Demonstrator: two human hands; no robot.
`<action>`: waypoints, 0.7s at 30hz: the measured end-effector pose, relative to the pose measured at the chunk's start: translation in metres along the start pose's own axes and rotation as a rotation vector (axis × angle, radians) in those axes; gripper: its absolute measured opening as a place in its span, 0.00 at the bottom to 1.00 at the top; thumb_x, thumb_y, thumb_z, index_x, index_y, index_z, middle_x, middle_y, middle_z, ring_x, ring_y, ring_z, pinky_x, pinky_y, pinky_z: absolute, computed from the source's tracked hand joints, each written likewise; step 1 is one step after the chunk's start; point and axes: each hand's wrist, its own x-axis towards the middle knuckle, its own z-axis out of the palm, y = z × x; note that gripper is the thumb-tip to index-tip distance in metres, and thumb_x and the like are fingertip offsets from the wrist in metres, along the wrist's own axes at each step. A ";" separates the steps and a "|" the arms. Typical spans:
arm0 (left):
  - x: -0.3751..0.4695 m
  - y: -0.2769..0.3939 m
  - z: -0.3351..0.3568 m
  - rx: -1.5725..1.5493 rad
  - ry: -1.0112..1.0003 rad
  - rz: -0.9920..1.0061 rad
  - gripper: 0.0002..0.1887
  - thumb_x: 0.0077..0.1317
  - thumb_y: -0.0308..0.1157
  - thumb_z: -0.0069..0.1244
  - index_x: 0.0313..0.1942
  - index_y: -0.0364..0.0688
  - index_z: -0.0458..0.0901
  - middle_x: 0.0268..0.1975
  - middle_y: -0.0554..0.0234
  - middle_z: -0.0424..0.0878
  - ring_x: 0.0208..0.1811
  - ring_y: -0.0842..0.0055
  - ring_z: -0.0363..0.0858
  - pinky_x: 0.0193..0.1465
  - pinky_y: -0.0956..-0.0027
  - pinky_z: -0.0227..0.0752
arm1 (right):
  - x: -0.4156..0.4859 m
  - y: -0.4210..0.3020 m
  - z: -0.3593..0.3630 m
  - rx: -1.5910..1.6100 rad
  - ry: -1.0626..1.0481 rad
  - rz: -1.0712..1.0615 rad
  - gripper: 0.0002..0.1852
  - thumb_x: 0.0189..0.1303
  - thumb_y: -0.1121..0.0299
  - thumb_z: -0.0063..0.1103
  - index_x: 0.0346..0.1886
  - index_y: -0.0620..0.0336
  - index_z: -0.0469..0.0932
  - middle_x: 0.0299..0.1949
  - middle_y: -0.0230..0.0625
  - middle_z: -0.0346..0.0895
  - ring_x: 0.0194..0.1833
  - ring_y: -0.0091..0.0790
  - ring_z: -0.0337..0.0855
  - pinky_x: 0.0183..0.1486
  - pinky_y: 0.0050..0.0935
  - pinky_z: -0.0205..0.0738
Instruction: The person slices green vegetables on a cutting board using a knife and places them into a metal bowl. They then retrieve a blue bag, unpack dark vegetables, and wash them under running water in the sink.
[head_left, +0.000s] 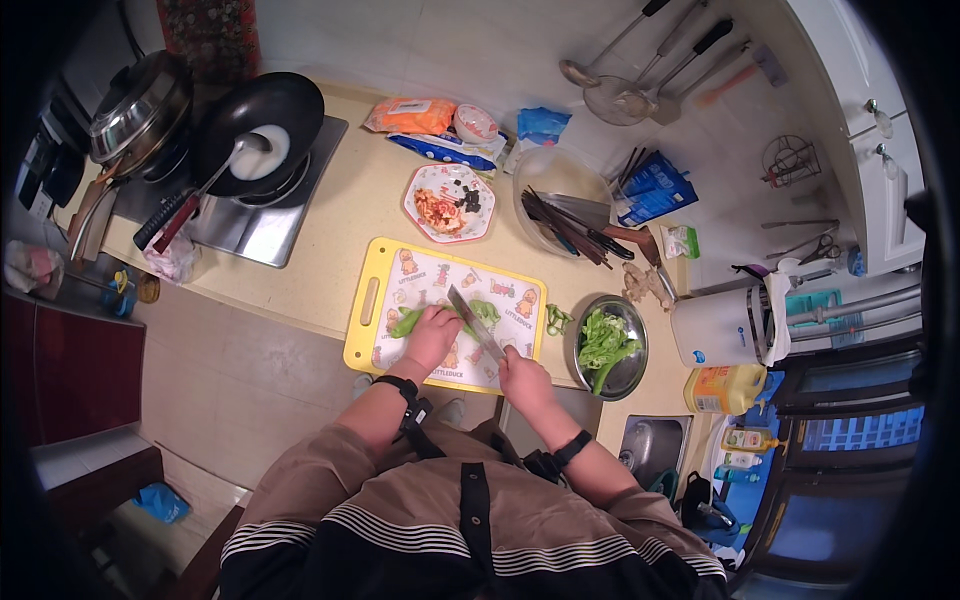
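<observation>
On a yellow-rimmed cutting board (365, 300) with printed ducks lies a long green pepper (406, 323). My left hand (433, 337) presses it down, fingers curled over its middle. My right hand (527, 381) grips the handle of a kitchen knife (478, 324), whose blade crosses the pepper just right of my left fingers. Thin green slices (486, 313) lie on the board beyond the blade. Pepper stems and scraps (557, 319) rest on the counter by the board's right edge. Right of them, a steel bowl (643, 330) holds sliced green pepper and whole pieces.
Behind the board stands an octagonal plate (448, 234) with chopped seasonings. A plastic basin (559, 161) carries a cleaver (577, 208) and chopsticks. At left, a wok (300, 97) with whitish liquid and a ladle (253, 142) sits on the gas hob. The sink (656, 435) is at right.
</observation>
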 end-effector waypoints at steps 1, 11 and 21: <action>0.000 0.000 0.000 -0.007 -0.020 -0.022 0.12 0.54 0.25 0.53 0.39 0.43 0.86 0.45 0.65 0.83 0.51 0.63 0.76 0.58 0.64 0.73 | 0.005 -0.003 0.007 0.021 0.015 -0.001 0.13 0.69 0.61 0.50 0.49 0.59 0.73 0.28 0.52 0.82 0.33 0.58 0.84 0.38 0.55 0.78; -0.013 0.019 -0.023 0.175 -0.061 -0.061 0.17 0.58 0.28 0.49 0.47 0.44 0.86 0.52 0.64 0.81 0.57 0.64 0.72 0.62 0.60 0.67 | 0.041 -0.004 0.048 0.258 0.226 0.050 0.13 0.70 0.60 0.49 0.47 0.60 0.74 0.28 0.54 0.82 0.34 0.59 0.84 0.38 0.56 0.77; -0.024 0.002 -0.021 0.102 -0.051 -0.014 0.16 0.59 0.28 0.48 0.47 0.43 0.84 0.51 0.65 0.84 0.54 0.66 0.76 0.59 0.61 0.68 | -0.002 -0.004 0.003 0.005 0.026 -0.056 0.13 0.70 0.61 0.50 0.49 0.59 0.74 0.27 0.51 0.82 0.32 0.57 0.84 0.36 0.54 0.78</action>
